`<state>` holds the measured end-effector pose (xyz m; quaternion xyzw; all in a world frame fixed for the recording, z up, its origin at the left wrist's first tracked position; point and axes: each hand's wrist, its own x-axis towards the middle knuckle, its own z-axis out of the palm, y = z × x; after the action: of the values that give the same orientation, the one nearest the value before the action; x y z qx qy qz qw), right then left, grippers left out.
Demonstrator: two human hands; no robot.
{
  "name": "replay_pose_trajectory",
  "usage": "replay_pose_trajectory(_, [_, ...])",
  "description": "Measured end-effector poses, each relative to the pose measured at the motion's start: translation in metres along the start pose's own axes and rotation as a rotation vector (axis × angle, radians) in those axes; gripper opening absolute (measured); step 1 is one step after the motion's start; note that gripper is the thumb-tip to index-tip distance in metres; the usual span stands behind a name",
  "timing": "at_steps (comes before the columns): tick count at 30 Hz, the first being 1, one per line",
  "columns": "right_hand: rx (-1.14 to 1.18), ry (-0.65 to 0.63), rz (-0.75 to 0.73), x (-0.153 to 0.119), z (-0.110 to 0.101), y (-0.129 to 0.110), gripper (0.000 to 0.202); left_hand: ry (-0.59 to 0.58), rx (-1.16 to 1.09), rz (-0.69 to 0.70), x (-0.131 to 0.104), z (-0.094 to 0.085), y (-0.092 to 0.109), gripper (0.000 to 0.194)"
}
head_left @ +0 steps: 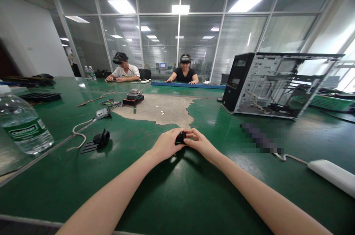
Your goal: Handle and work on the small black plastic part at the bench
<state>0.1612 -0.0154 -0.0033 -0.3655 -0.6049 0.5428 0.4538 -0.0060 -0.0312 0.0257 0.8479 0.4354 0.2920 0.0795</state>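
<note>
Our handling looks unfinished: small black part (pixel 180 138) in grasp.
Our left hand (pixel 165 143) and right hand (pixel 203 146) hold it over the table (pixel 166 201); we cannot tell how much remains.

The table (pixel 172 198) is smooth and glossy. The bottle (pixel 27 129) is clear plastic. The case frame (pixel 262 63) is metal, the black part (pixel 180 138) plastic-looking.

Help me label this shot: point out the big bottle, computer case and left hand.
Big bottle (pixel 24 131), head view: its label.
Computer case (pixel 242 89), head view: its black front.
Left hand (pixel 165 144), head view: its back.
</note>
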Motion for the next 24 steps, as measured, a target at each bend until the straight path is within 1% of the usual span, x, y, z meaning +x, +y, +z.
replay_pose_trajectory(7, [0.041, 0.064, 0.042, 0.0045, 0.001, 0.0044, 0.031, 0.005, 0.0, 0.006, 0.0012, 0.0015, -0.0011, 0.047])
replay_pose_trajectory(9, [0.037, 0.058, 0.047, 0.0049, 0.0001, 0.0044, 0.031, 0.009, 0.0, 0.012, 0.0012, 0.0015, -0.0012, 0.047])
replay_pose_trajectory(13, [-0.005, 0.021, -0.015, 0.0018, -0.0023, -0.0011, 0.032, 0.008, -0.002, -0.007, 0.0008, 0.0004, 0.0008, 0.048])
replay_pose_trajectory(15, [0.009, 0.016, -0.014, 0.0004, -0.0021, -0.0035, 0.03, 0.007, -0.009, -0.011, 0.0006, -0.0002, 0.0021, 0.047])
replay_pose_trajectory(18, [0.029, 0.043, -0.004, 0.0012, -0.0004, -0.0022, 0.028, 0.012, -0.024, -0.006, 0.0005, -0.0005, 0.0026, 0.047])
replay_pose_trajectory(21, [0.005, 0.096, -0.001, 0.0044, 0.0006, 0.0029, 0.032, 0.023, -0.038, 0.006, 0.0008, 0.0, 0.0012, 0.046])
replay_pose_trajectory(24, [-0.013, 0.088, 0.015, 0.0056, 0.0003, 0.0052, 0.033, 0.03, -0.045, 0.01, 0.0012, 0.0005, 0.0, 0.046])
